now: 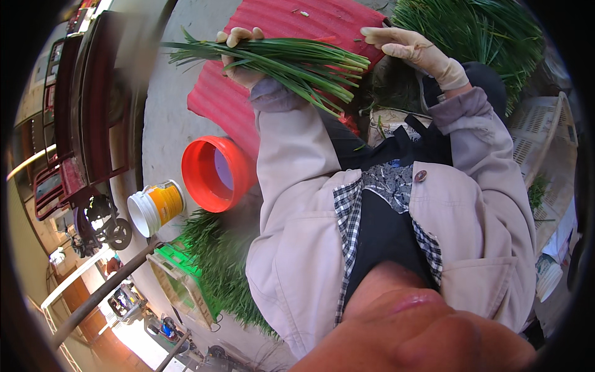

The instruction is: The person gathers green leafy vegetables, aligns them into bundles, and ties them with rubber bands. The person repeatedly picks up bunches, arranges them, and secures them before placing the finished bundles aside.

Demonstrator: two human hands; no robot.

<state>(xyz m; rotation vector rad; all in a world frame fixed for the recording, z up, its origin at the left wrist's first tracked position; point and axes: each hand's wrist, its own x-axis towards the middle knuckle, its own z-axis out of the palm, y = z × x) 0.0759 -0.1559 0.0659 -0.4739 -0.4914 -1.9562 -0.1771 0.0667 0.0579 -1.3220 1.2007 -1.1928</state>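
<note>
My left hand (241, 60), in a thin pale glove, grips a bundle of long green garlic chives (302, 58) around its leafy part. The pale cut stem ends point to the right, towards my other hand. Gloved as well, my right hand (413, 49) is raised beyond those stem ends, its fingers stretched out and nothing held. Beneath the bundle lies a ribbed pink-red foam sheet (223, 90). A large heap of chives (469, 32) lies beyond my right wrist.
An orange-red bucket (204, 174) stands left of my left arm, beside a white-and-yellow pail (155, 207). More chives (228, 265) lie by a green-and-cream plastic crate (183, 274). A perforated pale basket (534, 139) is at my right. A pole (104, 293) crosses the lower left.
</note>
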